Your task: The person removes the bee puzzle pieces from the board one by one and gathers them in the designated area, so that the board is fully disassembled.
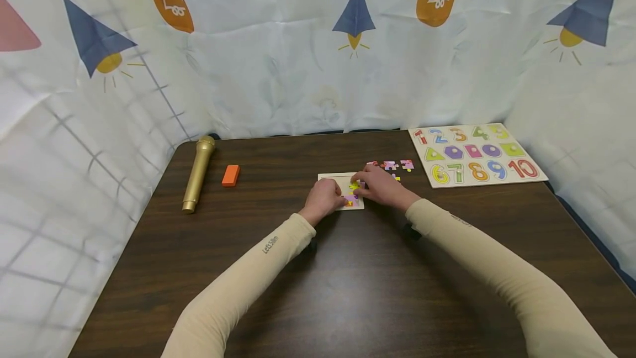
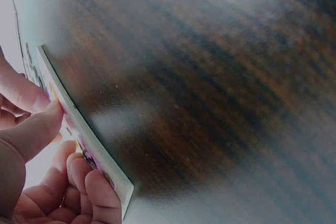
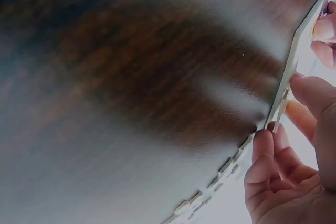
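Observation:
A small pale jigsaw tray (image 1: 342, 176) lies mid-table with pink, purple and yellow pieces (image 1: 350, 201) in its right part. My left hand (image 1: 324, 200) holds the tray at its left side, fingers curled, the thumb touching the pieces near the front edge. Across from it, my right hand (image 1: 381, 185) pinches a jigsaw piece (image 3: 281, 109) at the tray's right edge. In the left wrist view, the left thumb (image 2: 39, 124) and curled fingers lie against the tray (image 2: 86, 124). Both palms are hidden in the head view.
Several loose jigsaw pieces (image 1: 390, 165) lie behind the right hand. A number and shape board (image 1: 437, 144) sits at the back right. Far left are a gold microphone (image 1: 199, 174) and an orange block (image 1: 231, 175). A patterned curtain (image 1: 298, 70) borders the dark table (image 1: 278, 170).

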Demonstrator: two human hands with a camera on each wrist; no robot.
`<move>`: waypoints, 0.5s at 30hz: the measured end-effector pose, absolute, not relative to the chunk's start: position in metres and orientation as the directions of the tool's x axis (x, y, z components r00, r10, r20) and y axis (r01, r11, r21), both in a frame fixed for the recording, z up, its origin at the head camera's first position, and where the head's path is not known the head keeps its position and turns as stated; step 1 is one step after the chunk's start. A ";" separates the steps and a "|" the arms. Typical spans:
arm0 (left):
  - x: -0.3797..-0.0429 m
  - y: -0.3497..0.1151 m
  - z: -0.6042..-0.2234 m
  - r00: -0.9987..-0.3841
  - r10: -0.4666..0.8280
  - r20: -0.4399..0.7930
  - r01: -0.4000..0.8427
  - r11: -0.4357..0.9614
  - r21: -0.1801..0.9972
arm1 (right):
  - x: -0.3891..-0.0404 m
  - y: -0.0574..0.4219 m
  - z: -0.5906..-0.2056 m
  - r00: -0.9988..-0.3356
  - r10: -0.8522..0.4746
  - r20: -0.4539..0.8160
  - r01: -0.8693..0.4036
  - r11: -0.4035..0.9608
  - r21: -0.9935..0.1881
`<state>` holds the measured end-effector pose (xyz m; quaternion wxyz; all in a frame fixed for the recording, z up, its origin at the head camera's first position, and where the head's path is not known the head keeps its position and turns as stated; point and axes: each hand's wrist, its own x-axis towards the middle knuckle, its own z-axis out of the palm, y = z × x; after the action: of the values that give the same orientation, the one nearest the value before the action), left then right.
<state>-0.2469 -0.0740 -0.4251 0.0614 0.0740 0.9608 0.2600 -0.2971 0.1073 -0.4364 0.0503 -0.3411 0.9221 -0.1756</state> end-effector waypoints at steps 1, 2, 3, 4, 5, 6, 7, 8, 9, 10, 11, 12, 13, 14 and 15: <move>-0.247 -0.074 -0.425 -0.981 0.175 -0.080 0.110 0.853 0.510 | -0.297 0.107 -0.436 -0.765 -0.644 0.020 -0.606 0.709 -0.361; -0.247 -0.074 -0.425 -0.981 0.176 -0.081 0.111 0.852 0.512 | -0.297 0.106 -0.435 -0.768 -0.641 0.013 -0.600 0.711 -0.366; -0.247 -0.074 -0.426 -0.981 0.177 -0.083 0.110 0.850 0.515 | -0.297 0.106 -0.434 -0.770 -0.638 0.007 -0.594 0.713 -0.373; -0.247 -0.074 -0.426 -0.980 0.179 -0.083 0.111 0.850 0.516 | -0.296 0.105 -0.434 -0.773 -0.635 0.000 -0.587 0.715 -0.379; -0.247 -0.074 -0.426 -0.980 0.179 -0.085 0.110 0.849 0.517 | -0.296 0.105 -0.433 -0.773 -0.634 -0.005 -0.584 0.715 -0.384; -0.247 -0.074 -0.426 -0.980 0.179 -0.086 0.109 0.848 0.519 | -0.296 0.105 -0.432 -0.772 -0.636 -0.008 -0.584 0.713 -0.387; -0.247 -0.074 -0.426 -0.980 0.180 -0.088 0.109 0.848 0.519 | -0.297 0.105 -0.432 -0.770 -0.638 -0.008 -0.585 0.711 -0.391; -0.247 -0.074 -0.426 -0.980 0.180 -0.089 0.108 0.847 0.520 | -0.297 0.105 -0.432 -0.768 -0.641 -0.008 -0.586 0.707 -0.396; -0.247 -0.074 -0.426 -0.980 0.179 -0.089 0.107 0.847 0.520 | -0.297 0.106 -0.432 -0.764 -0.645 -0.006 -0.590 0.702 -0.399; -0.247 -0.074 -0.426 -0.980 0.179 -0.090 0.107 0.848 0.519 | -0.297 0.106 -0.432 -0.761 -0.649 -0.002 -0.594 0.697 -0.401; -0.248 -0.074 -0.426 -0.980 0.177 -0.092 0.105 0.849 0.518 | -0.298 0.106 -0.432 -0.756 -0.655 0.002 -0.601 0.692 -0.400; -0.248 -0.074 -0.426 -0.980 0.177 -0.093 0.105 0.850 0.516 | -0.298 0.107 -0.432 -0.750 -0.662 0.007 -0.610 0.686 -0.397; -0.248 -0.074 -0.427 -0.980 0.177 -0.094 0.105 0.851 0.514 | -0.299 0.107 -0.432 -0.745 -0.667 0.013 -0.616 0.681 -0.396; -0.248 -0.075 -0.427 -0.980 0.176 -0.093 0.104 0.853 0.512 | -0.299 0.108 -0.432 -0.740 -0.672 0.020 -0.624 0.676 -0.392; -0.248 -0.075 -0.427 -0.980 0.175 -0.094 0.104 0.854 0.509 | -0.299 0.108 -0.432 -0.736 -0.677 0.030 -0.633 0.671 -0.386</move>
<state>-0.2482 -0.0746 -0.4266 0.0685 0.0724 0.9605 0.2600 -0.2993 0.1080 -0.4320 0.0578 -0.3589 0.9123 -0.1888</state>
